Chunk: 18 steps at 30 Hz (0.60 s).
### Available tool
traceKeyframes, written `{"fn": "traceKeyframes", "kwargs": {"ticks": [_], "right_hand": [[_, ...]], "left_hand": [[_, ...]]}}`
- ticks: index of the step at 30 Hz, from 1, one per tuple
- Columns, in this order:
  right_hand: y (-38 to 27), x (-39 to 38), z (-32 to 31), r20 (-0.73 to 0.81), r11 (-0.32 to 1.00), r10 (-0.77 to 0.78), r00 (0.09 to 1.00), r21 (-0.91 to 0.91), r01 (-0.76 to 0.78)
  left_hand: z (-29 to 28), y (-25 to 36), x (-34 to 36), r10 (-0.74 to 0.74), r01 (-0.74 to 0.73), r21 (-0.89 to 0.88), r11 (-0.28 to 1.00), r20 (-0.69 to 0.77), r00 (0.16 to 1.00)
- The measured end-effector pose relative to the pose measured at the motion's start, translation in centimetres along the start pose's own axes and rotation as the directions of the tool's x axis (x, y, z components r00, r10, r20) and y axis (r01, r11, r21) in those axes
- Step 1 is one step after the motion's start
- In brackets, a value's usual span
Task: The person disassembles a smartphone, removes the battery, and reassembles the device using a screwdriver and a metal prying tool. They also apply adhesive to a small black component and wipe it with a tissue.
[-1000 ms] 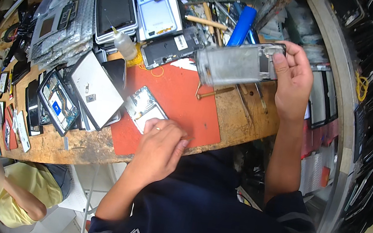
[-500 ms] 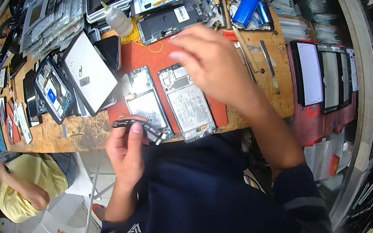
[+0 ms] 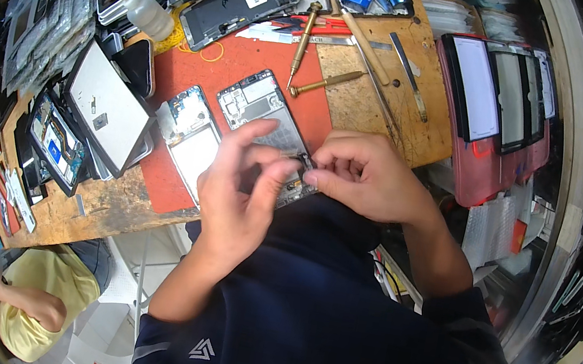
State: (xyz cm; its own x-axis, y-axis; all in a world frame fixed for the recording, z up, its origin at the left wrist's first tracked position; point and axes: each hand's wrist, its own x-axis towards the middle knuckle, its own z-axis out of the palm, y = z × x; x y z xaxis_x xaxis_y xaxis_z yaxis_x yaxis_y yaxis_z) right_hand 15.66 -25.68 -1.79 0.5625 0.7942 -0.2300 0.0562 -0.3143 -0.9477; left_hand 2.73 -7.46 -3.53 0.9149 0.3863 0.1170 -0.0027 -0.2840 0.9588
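Head view, and nearest in, the left hand and right hand meet at the bench edge, fingertips pinched together on a tiny dark part at the lower corner of an opened phone frame lying flat on the red mat. That frame looks thin, light and rigid, its exposed board likely fragile, so the bare metal edges seem the safest hold. Just left lies a second opened frame. Farther back, brass screwdrivers rest.

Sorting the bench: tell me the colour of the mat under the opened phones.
Red-orange mat, clearest in the head view.
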Motion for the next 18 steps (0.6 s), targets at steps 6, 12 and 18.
{"fn": "traceKeyframes", "kwargs": {"ticks": [6,12,18], "right_hand": [[0.3,0.2,0.4,-0.043,0.991,-0.03,0.999,-0.133,0.024],[0.0,0.7,1.1,-0.048,0.969,-0.075,0.996,-0.24,0.061],[0.2,0.4,1.5,-0.1,0.969,-0.066,0.993,-0.245,0.039]], "left_hand": [[-2.1,0.1,-1.7,0.364,-0.348,0.515,0.783,0.075,0.928],[-1.5,-1.0,-4.0,0.419,-0.496,0.64,0.587,0.284,0.863],[-1.5,-1.5,-3.7,0.465,-0.574,0.705,0.416,0.377,0.801]]}}
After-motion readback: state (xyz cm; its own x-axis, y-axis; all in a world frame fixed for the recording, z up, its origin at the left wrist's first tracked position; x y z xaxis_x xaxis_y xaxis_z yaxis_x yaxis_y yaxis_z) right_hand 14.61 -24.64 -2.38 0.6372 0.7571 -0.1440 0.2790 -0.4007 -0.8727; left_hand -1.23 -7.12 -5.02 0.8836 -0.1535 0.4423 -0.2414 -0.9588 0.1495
